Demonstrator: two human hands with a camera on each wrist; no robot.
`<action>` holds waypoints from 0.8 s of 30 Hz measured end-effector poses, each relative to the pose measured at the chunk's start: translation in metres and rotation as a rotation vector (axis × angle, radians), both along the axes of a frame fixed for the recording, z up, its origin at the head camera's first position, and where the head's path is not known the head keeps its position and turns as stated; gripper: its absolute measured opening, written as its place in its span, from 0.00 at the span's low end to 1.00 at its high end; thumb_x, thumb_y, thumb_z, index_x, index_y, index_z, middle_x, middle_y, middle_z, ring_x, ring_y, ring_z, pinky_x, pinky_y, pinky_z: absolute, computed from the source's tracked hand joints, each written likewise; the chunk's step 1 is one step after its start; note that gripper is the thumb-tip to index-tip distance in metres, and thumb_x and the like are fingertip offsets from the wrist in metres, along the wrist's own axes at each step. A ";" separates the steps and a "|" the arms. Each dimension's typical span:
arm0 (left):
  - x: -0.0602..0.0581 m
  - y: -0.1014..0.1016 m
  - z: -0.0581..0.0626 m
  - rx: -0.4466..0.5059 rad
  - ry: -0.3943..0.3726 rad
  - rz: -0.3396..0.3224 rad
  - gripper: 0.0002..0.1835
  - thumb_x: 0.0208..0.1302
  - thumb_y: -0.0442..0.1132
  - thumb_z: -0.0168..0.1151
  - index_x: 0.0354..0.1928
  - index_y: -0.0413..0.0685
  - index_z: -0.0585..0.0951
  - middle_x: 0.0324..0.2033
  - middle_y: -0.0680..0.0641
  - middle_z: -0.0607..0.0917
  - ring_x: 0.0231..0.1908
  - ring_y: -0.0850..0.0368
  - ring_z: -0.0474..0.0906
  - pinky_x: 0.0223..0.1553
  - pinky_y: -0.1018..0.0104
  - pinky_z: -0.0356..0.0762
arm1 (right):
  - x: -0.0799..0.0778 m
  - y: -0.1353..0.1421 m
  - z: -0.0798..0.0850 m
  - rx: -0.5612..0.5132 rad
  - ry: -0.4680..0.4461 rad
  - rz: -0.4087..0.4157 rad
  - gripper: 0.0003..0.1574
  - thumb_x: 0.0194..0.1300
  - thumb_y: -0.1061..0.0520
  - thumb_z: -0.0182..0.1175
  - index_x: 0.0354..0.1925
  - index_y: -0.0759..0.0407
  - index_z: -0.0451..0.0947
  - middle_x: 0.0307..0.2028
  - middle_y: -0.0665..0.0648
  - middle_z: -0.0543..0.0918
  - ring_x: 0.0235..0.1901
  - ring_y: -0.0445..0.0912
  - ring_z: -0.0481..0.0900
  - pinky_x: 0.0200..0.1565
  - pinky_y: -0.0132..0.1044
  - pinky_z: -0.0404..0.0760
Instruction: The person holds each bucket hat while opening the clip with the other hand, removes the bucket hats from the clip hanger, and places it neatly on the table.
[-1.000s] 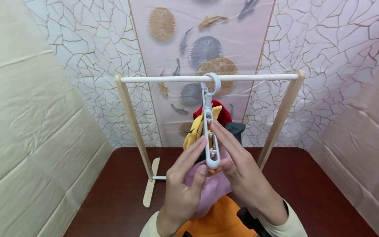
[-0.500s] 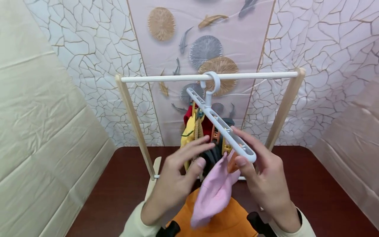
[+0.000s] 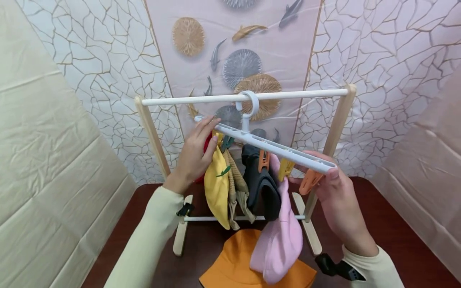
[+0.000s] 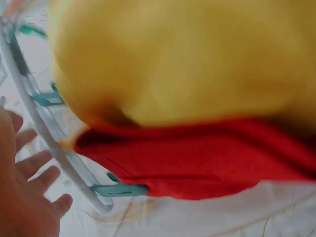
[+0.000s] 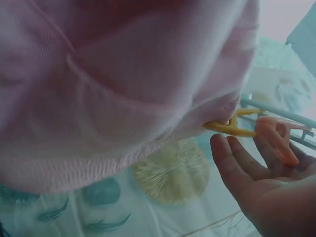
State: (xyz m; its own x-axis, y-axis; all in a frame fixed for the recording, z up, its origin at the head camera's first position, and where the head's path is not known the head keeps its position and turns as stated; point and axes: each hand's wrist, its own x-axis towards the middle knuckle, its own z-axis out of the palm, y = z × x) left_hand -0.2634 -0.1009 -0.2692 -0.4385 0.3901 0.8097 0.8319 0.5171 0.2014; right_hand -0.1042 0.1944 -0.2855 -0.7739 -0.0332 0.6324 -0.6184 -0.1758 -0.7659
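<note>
A light-blue clip hanger (image 3: 273, 148) hangs by its hook from the white rail (image 3: 201, 99), its bar slanting toward the right front. My left hand (image 3: 196, 154) is at the hanger's far left end, its fingers straight; in the left wrist view those fingers (image 4: 42, 165) are spread beside the bar. My right hand (image 3: 335, 196) pinches the near right end, thumb in front and fingers behind, beside an empty orange clip (image 3: 310, 181). A yellow clip (image 3: 285, 170) holds a pink knit hat (image 3: 279, 236). Further along hang dark grey cloth (image 3: 264, 192), beige knitwear (image 3: 237, 184), a yellow hat (image 3: 217, 186) and a red item (image 4: 197, 158).
An orange bucket hat (image 3: 230, 260) lies on the dark red-brown table (image 3: 119, 248), under the pink hat. Wooden posts (image 3: 340, 120) of the rack stand on both sides, with a lower crossbar (image 3: 209, 219) between their feet. A patterned backdrop (image 3: 108, 52) rises behind.
The hanger has turned from end-on to nearly sideways, its near end swinging right with my right hand. My left hand has moved up and left to the far end. The clipped items now spread out.
</note>
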 end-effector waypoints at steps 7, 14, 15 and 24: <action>-0.020 -0.009 0.012 -0.206 0.047 0.066 0.18 0.78 0.45 0.48 0.63 0.51 0.79 0.58 0.45 0.80 0.62 0.49 0.73 0.75 0.48 0.42 | -0.022 0.018 -0.008 0.051 -0.096 0.007 0.27 0.78 0.41 0.46 0.55 0.63 0.71 0.42 0.56 0.79 0.48 0.46 0.79 0.54 0.36 0.78; -0.007 -0.006 0.018 -0.213 0.038 0.061 0.17 0.75 0.48 0.54 0.58 0.53 0.83 0.48 0.48 0.83 0.50 0.51 0.77 0.59 0.53 0.70 | 0.011 0.036 -0.010 0.744 -0.126 -0.368 0.28 0.76 0.54 0.53 0.70 0.55 0.62 0.62 0.63 0.75 0.56 0.47 0.78 0.50 0.16 0.70; -0.004 -0.006 0.018 -0.212 0.039 0.061 0.17 0.74 0.48 0.56 0.58 0.53 0.84 0.47 0.48 0.83 0.48 0.52 0.77 0.55 0.54 0.73 | 0.018 0.034 -0.011 0.796 -0.124 -0.430 0.31 0.74 0.54 0.57 0.70 0.54 0.62 0.61 0.64 0.76 0.55 0.50 0.79 0.50 0.19 0.73; 0.020 -0.009 0.012 -0.174 0.016 0.103 0.17 0.72 0.50 0.59 0.55 0.50 0.84 0.43 0.48 0.84 0.45 0.54 0.77 0.45 0.58 0.78 | 0.013 0.001 -0.023 0.912 -0.114 -0.804 0.46 0.65 0.45 0.67 0.71 0.63 0.60 0.56 0.67 0.74 0.43 0.61 0.75 0.39 0.65 0.75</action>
State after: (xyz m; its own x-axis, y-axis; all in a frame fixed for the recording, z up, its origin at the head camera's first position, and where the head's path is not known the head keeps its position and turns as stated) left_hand -0.2435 -0.1101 -0.2574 -0.4708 0.4788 0.7410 0.7754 0.6253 0.0886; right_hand -0.0909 0.1957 -0.3085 -0.8278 0.0841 0.5546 -0.2246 0.8563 -0.4651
